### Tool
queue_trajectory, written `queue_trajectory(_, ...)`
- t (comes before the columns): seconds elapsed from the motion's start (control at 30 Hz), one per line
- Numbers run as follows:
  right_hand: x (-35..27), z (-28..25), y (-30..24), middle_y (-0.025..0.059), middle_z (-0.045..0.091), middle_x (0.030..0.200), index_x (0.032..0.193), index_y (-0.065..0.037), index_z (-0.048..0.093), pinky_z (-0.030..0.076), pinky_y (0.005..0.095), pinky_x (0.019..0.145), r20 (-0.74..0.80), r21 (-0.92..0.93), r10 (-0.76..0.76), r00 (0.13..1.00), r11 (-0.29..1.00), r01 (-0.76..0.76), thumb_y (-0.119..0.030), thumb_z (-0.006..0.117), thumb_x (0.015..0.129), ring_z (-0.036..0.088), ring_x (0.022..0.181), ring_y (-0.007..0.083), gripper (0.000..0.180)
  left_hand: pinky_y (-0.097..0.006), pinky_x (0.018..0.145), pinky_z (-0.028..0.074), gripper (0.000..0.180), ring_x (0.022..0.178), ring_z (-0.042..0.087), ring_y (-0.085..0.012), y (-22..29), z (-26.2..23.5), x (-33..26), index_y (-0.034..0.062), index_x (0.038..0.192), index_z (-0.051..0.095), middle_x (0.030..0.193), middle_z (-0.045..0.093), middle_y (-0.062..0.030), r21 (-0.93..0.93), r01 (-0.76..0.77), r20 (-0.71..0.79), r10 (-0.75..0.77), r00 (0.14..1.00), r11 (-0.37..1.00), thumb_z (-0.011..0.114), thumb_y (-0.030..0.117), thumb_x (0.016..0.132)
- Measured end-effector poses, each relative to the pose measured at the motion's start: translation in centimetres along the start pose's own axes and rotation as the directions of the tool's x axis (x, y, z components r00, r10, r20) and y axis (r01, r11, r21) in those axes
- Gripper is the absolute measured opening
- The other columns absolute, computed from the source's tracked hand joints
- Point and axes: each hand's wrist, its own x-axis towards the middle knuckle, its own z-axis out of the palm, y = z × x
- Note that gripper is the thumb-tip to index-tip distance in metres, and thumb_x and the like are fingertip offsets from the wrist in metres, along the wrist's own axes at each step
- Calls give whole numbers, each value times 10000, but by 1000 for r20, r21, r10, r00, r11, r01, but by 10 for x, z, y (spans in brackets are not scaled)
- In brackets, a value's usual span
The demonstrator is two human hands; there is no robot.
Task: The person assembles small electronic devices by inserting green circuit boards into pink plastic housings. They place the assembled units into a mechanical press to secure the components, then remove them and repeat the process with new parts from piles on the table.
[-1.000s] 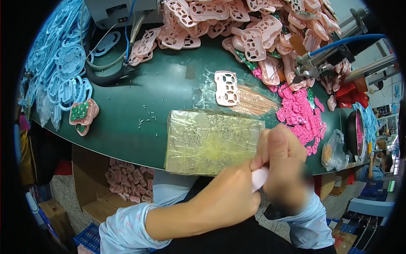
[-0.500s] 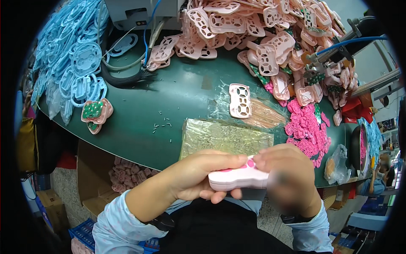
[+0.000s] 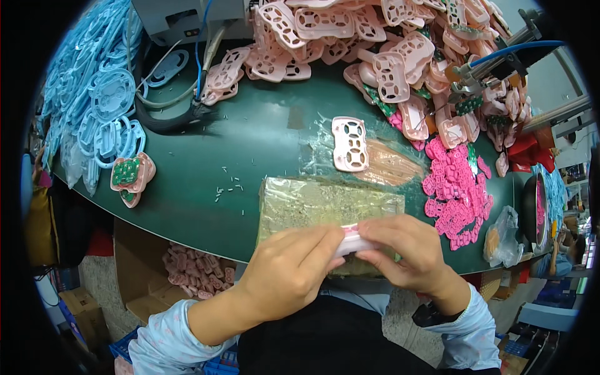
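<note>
On the green table (image 3: 187, 194), pink pads (image 3: 454, 197) lay beyond our right hand (image 3: 406, 244), probably for easy reach. Seemingly for steadiness, we pinched the shell (image 3: 352, 243) between it and our left hand (image 3: 284, 265), fingers nearly closed, the block (image 3: 325, 201) beneath.

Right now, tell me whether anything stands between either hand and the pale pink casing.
Nothing visible does: the left hand and right hand both hold the pale pink casing directly.

Smooth plastic casing (image 3: 351, 244), glossy film-wrapped block (image 3: 312, 203)
</note>
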Motion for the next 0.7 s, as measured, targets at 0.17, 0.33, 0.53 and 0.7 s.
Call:
queue_trajectory(0.17,-4,2,-3,113,660,889,977,-1,648,533,349,627,-26,-73,-63,998,995,61,-57,775,706,656,747,277,304,-376,661,530,373,797,673,-301,1,1,4,-48,1053,610,955,675,-160,47,-69,-26,71,997,996,745,66,725)
queue_trajectory(0.33,-7,6,0,129,646,936,1020,2,633,533,356,642,-25,-198,-142,990,971,134,-78,743,752,651,784,285,300,-383,625,521,351,750,658,-304,6,2,7,-43,1055,606,914,660,-147,127,-87,-21,91,996,988,727,68,744)
queue_trajectory(0.53,-2,0,-2,137,636,922,1056,9,615,535,375,657,43,-220,-109,993,968,116,-98,723,783,648,797,313,313,-395,615,514,362,715,638,-330,5,2,11,-34,1092,595,867,643,-145,118,-62,20,60,998,991,704,70,763)
queue_trajectory(0.7,-5,5,1,129,636,904,1048,9,616,527,367,638,-2,-228,-169,986,960,164,-90,722,779,639,765,303,306,-401,624,510,325,723,636,-336,8,8,9,-27,1063,599,869,642,-151,106,-57,-47,63,997,993,693,49,762)
